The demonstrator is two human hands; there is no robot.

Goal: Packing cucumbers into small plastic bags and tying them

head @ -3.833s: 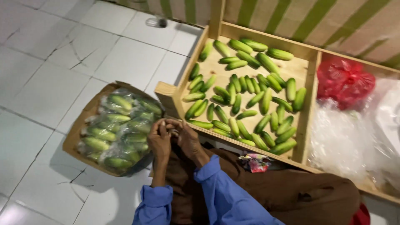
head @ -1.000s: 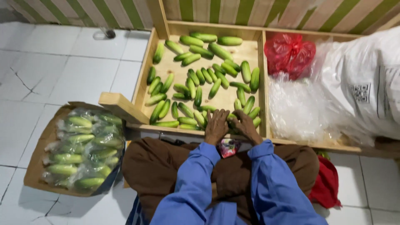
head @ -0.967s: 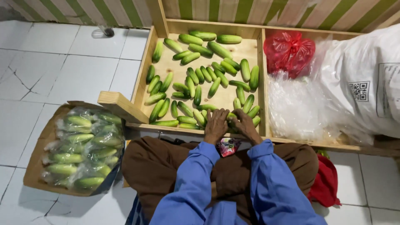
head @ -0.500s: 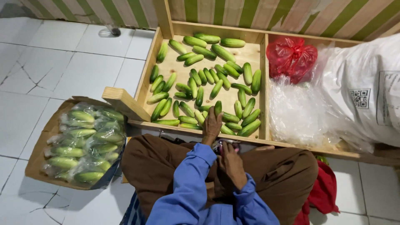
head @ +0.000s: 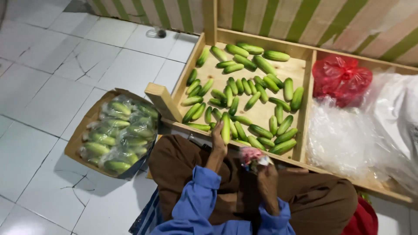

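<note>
Cucumber (head: 225,127) in the left hand (head: 217,138), gripped upright at the near edge of a wooden crate (head: 191,72): the fingers are wrapped around its lower end, and its tip points away over the other loose cucumbers (head: 250,85) scattered across the crate's plank floor. The crate sits on the floor against a wall of green and pale stripes (head: 278,19), and a wooden divider (head: 307,98) splits it into compartments; the held cucumber is in the left one.

The right hand (head: 263,172) is drawn back over the lap, closed on a small bundle of pink and white material (head: 252,156), too crumpled to identify. Both arms wear blue sleeves (head: 198,202), and the person sits cross-legged in brown trousers (head: 313,200) hard against the crate's front rail.

Beyond the divider, a knotted red plastic bag (head: 342,78) lies at the back of the right compartment, with clear plastic sheeting (head: 344,135) heaped in front of it and a white sack (head: 398,109) to its right.

On the white tiled floor (head: 48,74) to the person's left, a shallow cardboard box (head: 82,130) holds cucumbers packed in clear bags (head: 122,135), just beside the crate's corner post (head: 163,102). A red cloth (head: 363,219) shows at the right knee.
</note>
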